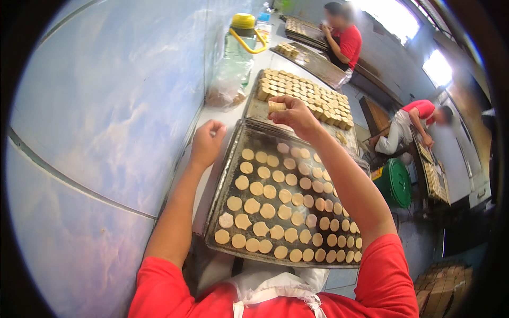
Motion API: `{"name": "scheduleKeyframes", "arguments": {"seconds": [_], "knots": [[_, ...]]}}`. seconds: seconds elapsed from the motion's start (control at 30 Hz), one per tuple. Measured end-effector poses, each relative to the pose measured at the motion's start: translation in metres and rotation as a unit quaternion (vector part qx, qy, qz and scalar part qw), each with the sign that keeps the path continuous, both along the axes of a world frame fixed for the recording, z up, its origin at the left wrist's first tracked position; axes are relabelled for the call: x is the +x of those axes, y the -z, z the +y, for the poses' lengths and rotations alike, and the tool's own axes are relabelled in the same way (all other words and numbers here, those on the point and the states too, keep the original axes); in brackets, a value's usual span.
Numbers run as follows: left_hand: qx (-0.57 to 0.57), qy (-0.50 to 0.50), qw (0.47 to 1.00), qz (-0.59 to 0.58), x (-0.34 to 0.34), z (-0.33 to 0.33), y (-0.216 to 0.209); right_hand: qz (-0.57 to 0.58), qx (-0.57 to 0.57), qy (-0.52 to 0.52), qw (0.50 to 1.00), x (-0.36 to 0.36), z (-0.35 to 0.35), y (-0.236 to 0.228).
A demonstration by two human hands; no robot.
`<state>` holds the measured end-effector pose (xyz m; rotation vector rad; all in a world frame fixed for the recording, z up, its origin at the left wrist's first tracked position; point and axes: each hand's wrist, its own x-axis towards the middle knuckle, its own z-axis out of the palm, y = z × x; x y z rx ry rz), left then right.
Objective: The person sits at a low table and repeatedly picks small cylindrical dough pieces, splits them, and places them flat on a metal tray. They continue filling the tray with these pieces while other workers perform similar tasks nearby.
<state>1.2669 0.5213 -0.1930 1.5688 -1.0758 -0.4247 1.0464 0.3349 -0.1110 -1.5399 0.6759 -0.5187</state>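
My right hand (297,117) is closed around a short stack of pale round dough discs (276,107), above the far edge of the dark baking tray (229,175). To its left, my left hand (208,140) hovers beside the tray's far left corner, fingers curled in, with nothing visible in them. Flat dough discs (269,191) lie in rows over the near and middle parts of the tray; a few touch or have uneven edges. My right forearm hides some of the right side. Beyond this tray, many upright stacks of discs (297,87) crowd a second tray (253,108).
A tiled wall (106,132) runs close along my left. Against it stands a large bottle with a yellow lid (244,21), beside a clear plastic bag (225,90). Two people in red work at other trays, one far ahead, one at right near a green bin (396,183).
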Motion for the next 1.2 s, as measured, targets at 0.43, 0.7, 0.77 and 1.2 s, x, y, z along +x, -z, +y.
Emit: {"name": "scheduleKeyframes", "arguments": {"seconds": [0.43, 0.7, 0.77, 1.2], "knots": [[0.014, 0.236, 0.970, 0.058, -0.050, -0.020, -0.079, -0.062, 0.162, 0.017, 0.985, -0.050, 0.076, -0.014], [0.037, 0.280, 0.956, 0.081, -0.051, -0.030, -0.076, 0.069, 0.030, 0.014, 0.997, -0.044, 0.076, -0.017], [0.055, 0.251, 0.966, 0.009, -0.047, -0.028, -0.076, 0.148, -0.093, 0.034, 0.984, -0.037, 0.073, -0.012], [0.081, 0.054, 0.983, -0.158, -0.034, 0.069, -0.062, 0.052, -0.144, 0.078, 0.985, -0.176, 0.132, -0.058]]}}
